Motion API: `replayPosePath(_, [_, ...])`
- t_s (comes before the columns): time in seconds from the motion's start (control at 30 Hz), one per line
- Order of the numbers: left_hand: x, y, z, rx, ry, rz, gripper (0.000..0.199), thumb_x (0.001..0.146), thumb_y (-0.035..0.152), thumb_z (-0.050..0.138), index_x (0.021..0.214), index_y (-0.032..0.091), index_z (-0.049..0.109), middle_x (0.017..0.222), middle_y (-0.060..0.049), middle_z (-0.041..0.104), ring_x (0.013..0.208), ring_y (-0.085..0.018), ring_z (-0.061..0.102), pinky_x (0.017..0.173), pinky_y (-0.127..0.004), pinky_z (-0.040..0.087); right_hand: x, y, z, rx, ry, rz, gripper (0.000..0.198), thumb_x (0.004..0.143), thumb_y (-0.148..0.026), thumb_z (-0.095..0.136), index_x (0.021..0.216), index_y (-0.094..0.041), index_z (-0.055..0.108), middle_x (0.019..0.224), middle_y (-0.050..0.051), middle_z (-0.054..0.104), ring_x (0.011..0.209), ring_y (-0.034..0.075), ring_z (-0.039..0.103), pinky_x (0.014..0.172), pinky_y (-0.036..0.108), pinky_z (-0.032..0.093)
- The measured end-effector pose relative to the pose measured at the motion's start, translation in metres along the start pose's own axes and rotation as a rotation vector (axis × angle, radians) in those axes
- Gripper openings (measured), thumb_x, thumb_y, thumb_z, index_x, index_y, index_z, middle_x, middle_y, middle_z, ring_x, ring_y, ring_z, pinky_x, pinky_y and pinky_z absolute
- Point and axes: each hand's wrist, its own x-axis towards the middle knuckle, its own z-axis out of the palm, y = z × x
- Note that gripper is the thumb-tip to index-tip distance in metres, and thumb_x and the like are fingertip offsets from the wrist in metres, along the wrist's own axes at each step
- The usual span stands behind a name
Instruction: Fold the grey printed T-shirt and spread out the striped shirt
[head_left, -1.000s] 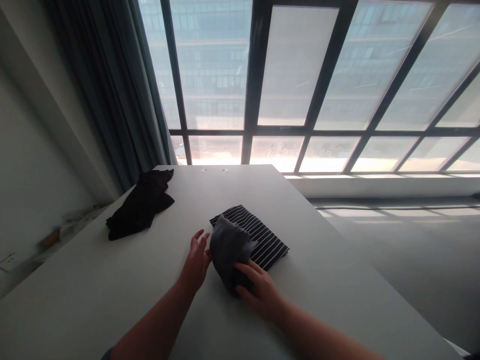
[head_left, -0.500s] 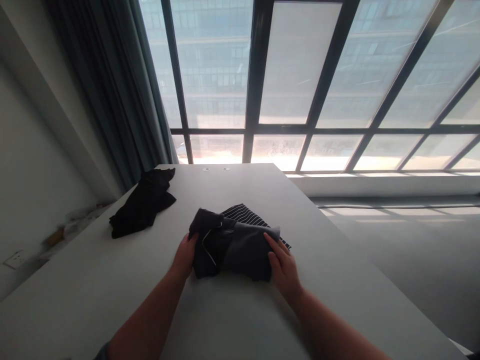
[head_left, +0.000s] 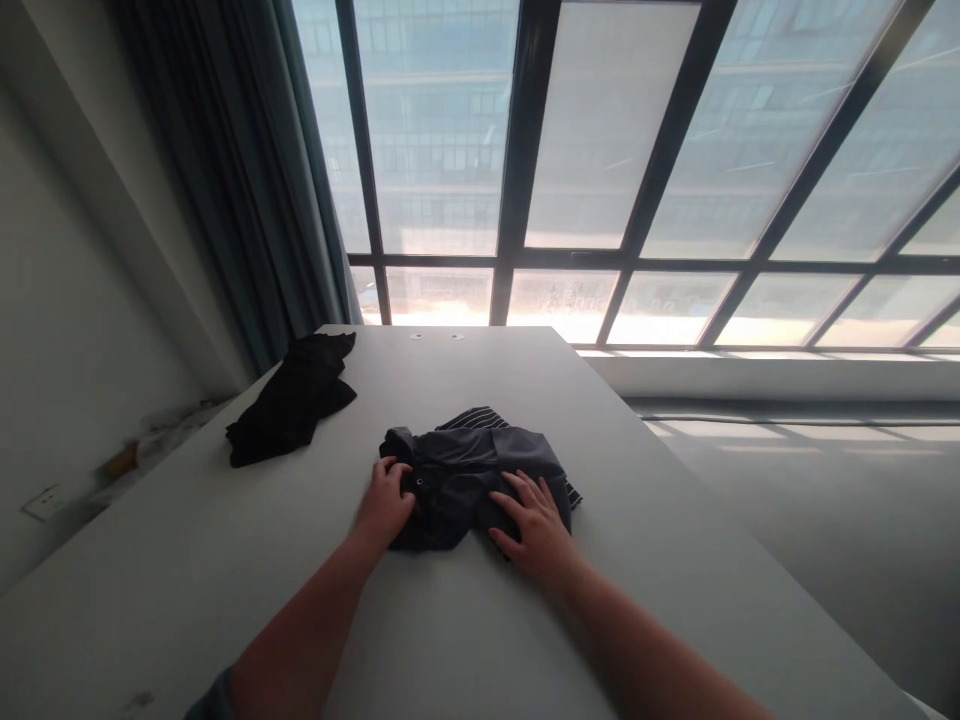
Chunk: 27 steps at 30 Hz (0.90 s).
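Left hand [head_left: 384,505] is on the left end of the dark grey garment [head_left: 480,455], fingers bent over the cloth near its far left corner, thumb side toward the middle. Can't tell if it's pinching fabric or just pressing. Right hand [head_left: 534,525] is open, fingers spread, palm down on the right half of the same garment; not gripping.

Grey garment sits in front of the person, roughly mid-width on the white surface [head_left: 435,640], bunched into a wide, low, creased bundle. Left part reads darker, right part lighter grey. Small pale ring [head_left: 419,482] shows on the dark part, just beside the left fingertips. Near edge is uneven, notched between the two hands.

Black-and-white striped cloth [head_left: 474,417] is under the grey one, mostly covered. It shows along the far edge, plus a small corner past the right edge.

Black garment [head_left: 292,400] lies loosely crumpled at the far left of the surface, well apart from both hands.

Two small pale fittings [head_left: 456,337] by the far edge. Dark curtain [head_left: 225,160] back left, framed windows [head_left: 442,130] behind, wall socket [head_left: 43,503] low on the left.
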Motion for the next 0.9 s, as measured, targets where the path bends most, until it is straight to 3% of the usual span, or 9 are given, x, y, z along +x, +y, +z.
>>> replayPosePath(0.13, [0.019, -0.018, -0.025, -0.150, -0.025, -0.096, 0.038, 0.076, 0.010, 0.057, 0.109, 0.017, 0.073, 0.127, -0.011, 0.057, 0.126, -0.023, 0.058, 0.122, -0.039, 0.041, 0.002, 0.005, 0.001, 0.040, -0.059, 0.064, 0.044, 0.090, -0.045, 0.068, 0.131, -0.030, 0.073, 0.158, 0.006, 0.046, 0.150, 0.031, 0.043, 0.133, 0.065, 0.021])
replayPosePath(0.27, [0.029, -0.034, -0.045, -0.254, 0.196, -0.269, 0.025, 0.083, 0.024, 0.064, 0.105, 0.014, 0.067, 0.123, -0.014, 0.062, 0.128, -0.027, 0.057, 0.121, -0.044, 0.042, 0.003, 0.010, 0.002, 0.047, -0.050, 0.066, 0.041, 0.091, -0.044, 0.068, 0.129, -0.030, 0.073, 0.156, 0.006, 0.048, 0.149, 0.031, 0.044, 0.133, 0.066, 0.023])
replayPosePath(0.33, [0.029, -0.037, -0.048, -0.409, 0.242, -0.396, 0.040, 0.080, 0.030, 0.074, 0.113, 0.013, 0.061, 0.125, -0.015, 0.063, 0.127, -0.028, 0.059, 0.117, -0.045, 0.047, 0.003, 0.010, 0.003, 0.041, -0.041, 0.060, 0.041, 0.091, -0.044, 0.067, 0.129, -0.029, 0.073, 0.156, 0.007, 0.048, 0.149, 0.031, 0.044, 0.132, 0.066, 0.024])
replayPosePath(0.43, [0.025, -0.032, -0.045, -0.868, 0.084, -0.542, 0.068, 0.073, 0.028, 0.084, 0.131, 0.014, 0.050, 0.119, -0.014, 0.068, 0.107, -0.024, 0.070, 0.101, -0.041, 0.057, 0.003, 0.009, 0.003, 0.033, -0.033, 0.042, 0.041, 0.092, -0.044, 0.067, 0.129, -0.029, 0.073, 0.156, 0.007, 0.048, 0.148, 0.030, 0.045, 0.133, 0.065, 0.024])
replayPosePath(0.53, [0.017, -0.018, -0.038, -1.179, -0.087, -0.528, 0.076, 0.074, 0.026, 0.083, 0.140, 0.017, 0.047, 0.117, -0.012, 0.071, 0.097, -0.021, 0.073, 0.091, -0.036, 0.061, 0.001, 0.007, 0.001, 0.021, 0.000, -0.001, 0.039, 0.092, -0.043, 0.067, 0.127, -0.027, 0.074, 0.155, 0.008, 0.048, 0.150, 0.030, 0.042, 0.133, 0.064, 0.024])
replayPosePath(0.63, [0.009, -0.007, -0.030, -0.989, -0.095, -0.405, 0.065, 0.079, 0.029, 0.078, 0.138, 0.019, 0.054, 0.123, -0.011, 0.068, 0.102, -0.022, 0.071, 0.092, -0.036, 0.060, -0.003, 0.002, 0.004, 0.010, 0.035, -0.076, 0.035, 0.094, -0.040, 0.065, 0.124, -0.026, 0.075, 0.154, 0.008, 0.050, 0.153, 0.031, 0.039, 0.133, 0.065, 0.024])
replayPosePath(0.77, [0.006, -0.011, -0.025, -0.363, -0.001, -0.188, 0.043, 0.083, 0.022, 0.069, 0.125, 0.019, 0.066, 0.124, -0.011, 0.065, 0.119, -0.027, 0.065, 0.110, -0.043, 0.050, -0.001, -0.014, 0.004, 0.015, 0.042, -0.163, 0.031, 0.094, -0.037, 0.065, 0.122, -0.026, 0.075, 0.148, 0.007, 0.056, 0.152, 0.030, 0.041, 0.134, 0.066, 0.020])
replayPosePath(0.9, [0.010, -0.025, -0.024, -0.054, -0.017, -0.130, 0.037, 0.086, 0.015, 0.059, 0.121, 0.019, 0.069, 0.124, -0.012, 0.066, 0.117, -0.028, 0.065, 0.107, -0.041, 0.050, 0.013, -0.032, -0.042, 0.103, 0.151, -0.209, 0.031, 0.097, -0.046, 0.063, 0.116, -0.025, 0.076, 0.137, 0.007, 0.063, 0.147, 0.027, 0.048, 0.137, 0.062, 0.019])
